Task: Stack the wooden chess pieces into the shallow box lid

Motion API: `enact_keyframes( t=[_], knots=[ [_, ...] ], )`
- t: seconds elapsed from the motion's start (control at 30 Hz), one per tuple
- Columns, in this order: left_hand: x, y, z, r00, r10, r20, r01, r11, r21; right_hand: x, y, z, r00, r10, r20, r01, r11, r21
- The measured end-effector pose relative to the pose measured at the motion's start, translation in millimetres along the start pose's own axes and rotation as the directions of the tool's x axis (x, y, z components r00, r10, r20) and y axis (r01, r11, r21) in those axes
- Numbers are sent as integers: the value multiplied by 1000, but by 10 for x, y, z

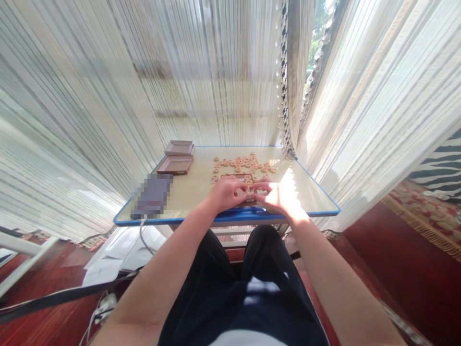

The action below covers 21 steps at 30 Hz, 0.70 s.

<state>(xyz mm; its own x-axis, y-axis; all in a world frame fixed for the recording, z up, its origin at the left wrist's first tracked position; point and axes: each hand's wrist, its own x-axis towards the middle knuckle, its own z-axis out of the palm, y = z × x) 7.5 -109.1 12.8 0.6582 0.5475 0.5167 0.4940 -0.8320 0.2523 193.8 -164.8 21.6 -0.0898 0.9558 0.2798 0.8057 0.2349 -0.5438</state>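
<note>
My left hand (pixel 226 193) and my right hand (pixel 274 196) meet near the front edge of the table. Their thumbs and forefingers close from both sides on a round wooden Chinese chess piece (pixel 250 191). Beneath the fingers is a small brown box (pixel 236 177), partly covered by my hands. A couple of round pieces (pixel 248 179) lie in it just beyond my fingertips. Behind the box, many loose Chinese chess pieces (pixel 239 164) are scattered over the tabletop, some overlapping. Sunlight washes out part of my right hand.
The pale table (pixel 194 192) has a blue rim. At its left stand an open brown box (pixel 175 164), a lighter box part (pixel 179 147) behind it, and a blurred dark device (pixel 153 196) with a cable (pixel 142 233). String curtains (pixel 223 72) hang close behind.
</note>
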Motion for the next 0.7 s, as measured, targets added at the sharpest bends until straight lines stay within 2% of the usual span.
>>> enact_keyframes(
  t=[0.23, 0.7],
  knots=[
    [-16, -40, 52, 994, 87, -63, -88, 996, -10, -31, -40, -3, 997, -56, -44, 54, 998, -29],
    [20, -65, 96, 994, 76, -84, -74, 997, 19, -26, -20, 22, 997, -69, -40, 68, 998, -7]
  ],
)
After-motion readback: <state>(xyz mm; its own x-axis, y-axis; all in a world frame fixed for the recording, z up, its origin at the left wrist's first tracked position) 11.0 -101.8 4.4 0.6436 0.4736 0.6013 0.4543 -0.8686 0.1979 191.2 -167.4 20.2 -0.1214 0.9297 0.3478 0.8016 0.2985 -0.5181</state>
